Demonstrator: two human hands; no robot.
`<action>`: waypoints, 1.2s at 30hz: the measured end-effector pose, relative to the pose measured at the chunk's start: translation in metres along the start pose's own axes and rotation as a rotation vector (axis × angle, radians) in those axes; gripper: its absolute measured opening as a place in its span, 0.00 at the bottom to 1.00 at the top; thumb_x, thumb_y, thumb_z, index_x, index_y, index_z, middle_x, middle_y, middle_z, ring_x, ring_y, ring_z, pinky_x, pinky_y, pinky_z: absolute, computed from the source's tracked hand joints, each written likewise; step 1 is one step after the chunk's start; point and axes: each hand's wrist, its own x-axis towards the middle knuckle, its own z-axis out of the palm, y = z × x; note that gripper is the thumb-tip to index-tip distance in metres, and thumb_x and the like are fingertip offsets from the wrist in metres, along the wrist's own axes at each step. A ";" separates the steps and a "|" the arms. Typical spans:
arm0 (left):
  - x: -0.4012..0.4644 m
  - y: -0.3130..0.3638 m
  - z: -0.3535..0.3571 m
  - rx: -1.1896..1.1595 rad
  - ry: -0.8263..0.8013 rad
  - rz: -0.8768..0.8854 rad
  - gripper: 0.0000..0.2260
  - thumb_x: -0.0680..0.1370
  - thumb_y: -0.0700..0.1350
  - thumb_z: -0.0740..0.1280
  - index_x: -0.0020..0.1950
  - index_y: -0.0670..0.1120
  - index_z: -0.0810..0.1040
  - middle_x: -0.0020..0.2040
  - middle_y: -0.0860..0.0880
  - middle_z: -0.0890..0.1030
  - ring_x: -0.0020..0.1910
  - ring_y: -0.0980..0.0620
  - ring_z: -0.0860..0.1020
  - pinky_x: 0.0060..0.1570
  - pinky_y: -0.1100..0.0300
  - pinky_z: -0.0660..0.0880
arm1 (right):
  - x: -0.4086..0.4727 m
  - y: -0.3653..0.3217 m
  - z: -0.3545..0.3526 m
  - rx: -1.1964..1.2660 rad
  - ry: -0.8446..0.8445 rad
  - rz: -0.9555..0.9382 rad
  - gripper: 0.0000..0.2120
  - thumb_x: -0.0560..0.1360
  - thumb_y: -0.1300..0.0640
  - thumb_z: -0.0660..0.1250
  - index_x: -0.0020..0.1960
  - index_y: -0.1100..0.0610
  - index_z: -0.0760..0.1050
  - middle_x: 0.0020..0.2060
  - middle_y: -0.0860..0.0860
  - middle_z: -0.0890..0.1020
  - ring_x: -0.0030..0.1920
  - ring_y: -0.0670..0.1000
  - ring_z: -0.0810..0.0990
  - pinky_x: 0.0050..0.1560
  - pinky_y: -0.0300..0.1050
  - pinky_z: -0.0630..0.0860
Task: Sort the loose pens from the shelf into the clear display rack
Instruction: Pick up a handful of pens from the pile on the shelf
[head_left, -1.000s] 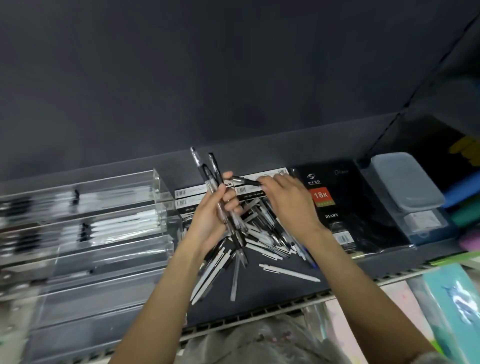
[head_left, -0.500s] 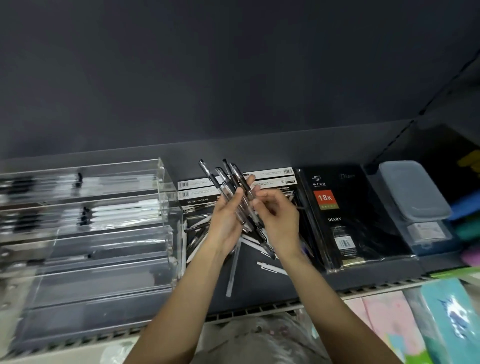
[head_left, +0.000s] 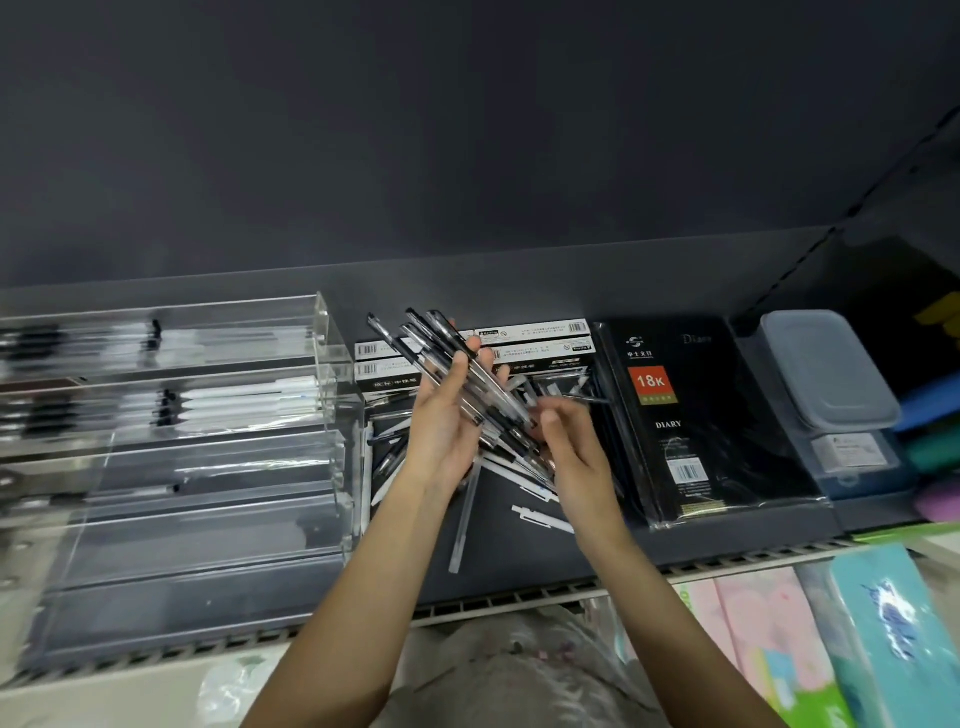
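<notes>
**Pens in hand at frame centre, rack at left**

- Left hand (head_left: 448, 426): centre of frame, palm up, fingers curled round a bundle of pens (head_left: 457, 374) with clear barrels and black grips; the bundle fans toward upper left.
- Right hand (head_left: 569, 441): just right of the left hand, fingers bent, fingertips at the lower end of the bundle; whether it pinches a pen cannot be told.
- Loose pens (head_left: 519, 483): heaped on the dark shelf (head_left: 519, 566) beneath both hands, white and clear barrels, a few strayed toward the shelf's front edge.
- Clear display rack (head_left: 208, 431): left of frame, stepped tiers; upper tiers hold rows of pens.
- Pen boxes (head_left: 530, 338): behind the hands, white with barcodes.
- Black diary (head_left: 675, 410): right of centre, wrapped, labelled "18K" and "DIARY".
- Grey lidded box (head_left: 826, 374): far right.
</notes>
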 end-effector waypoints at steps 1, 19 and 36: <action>-0.001 0.001 0.000 -0.028 -0.005 0.007 0.10 0.81 0.37 0.59 0.61 0.41 0.72 0.49 0.47 0.80 0.42 0.55 0.82 0.48 0.53 0.81 | -0.004 0.000 -0.002 0.019 -0.036 0.090 0.07 0.80 0.52 0.58 0.55 0.50 0.72 0.50 0.47 0.78 0.53 0.52 0.79 0.52 0.46 0.78; -0.024 -0.002 -0.011 -0.100 -0.008 0.047 0.12 0.79 0.39 0.61 0.62 0.40 0.70 0.51 0.47 0.82 0.50 0.53 0.82 0.48 0.51 0.80 | -0.029 -0.018 -0.011 0.284 -0.053 0.221 0.09 0.75 0.67 0.65 0.52 0.57 0.78 0.35 0.54 0.81 0.34 0.48 0.82 0.38 0.36 0.79; -0.035 0.004 -0.024 0.815 -0.294 -0.211 0.09 0.81 0.36 0.58 0.55 0.46 0.74 0.48 0.48 0.82 0.45 0.53 0.83 0.43 0.54 0.80 | 0.008 -0.080 -0.064 -0.579 -0.344 -0.148 0.07 0.73 0.63 0.69 0.45 0.51 0.80 0.31 0.38 0.80 0.32 0.38 0.78 0.38 0.29 0.71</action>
